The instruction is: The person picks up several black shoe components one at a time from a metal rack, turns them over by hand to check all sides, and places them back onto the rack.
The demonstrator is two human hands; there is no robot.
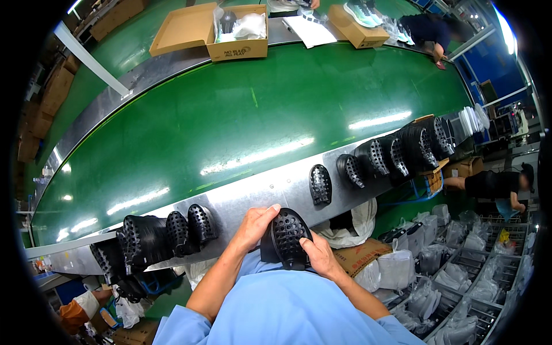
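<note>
Black shoe sole (pixel 290 231), its face covered in round dots, is held between two bare hands just above the worker's lap. The right hand (pixel 322 256) grips it at 4 o'clock, nearly closed, thumb on the dotted face and other fingers mostly hidden. At 10 o'clock, the left hand (pixel 256 227) is closed around the upper edge, one digit stretched toward the tip; how its hidden fingers bend cannot be told. Light-blue clothing (pixel 282 305) fills 6 o'clock. On a steel ledge (pixel 253 198), a lone matching sole (pixel 320 184) lies at 1 o'clock, with stacked soles (pixel 397 154) at 2 and more stacks (pixel 142 240) at 9. Beyond, a green conveyor surface (pixel 241 115) stretches across 12 o'clock to an open cardboard box (pixel 240 52). Plastic-wrapped goods (pixel 454 276) crowd metal racks toward 4; a dark-clothed co-worker (pixel 497 185) stands between 2 and 3.
</note>
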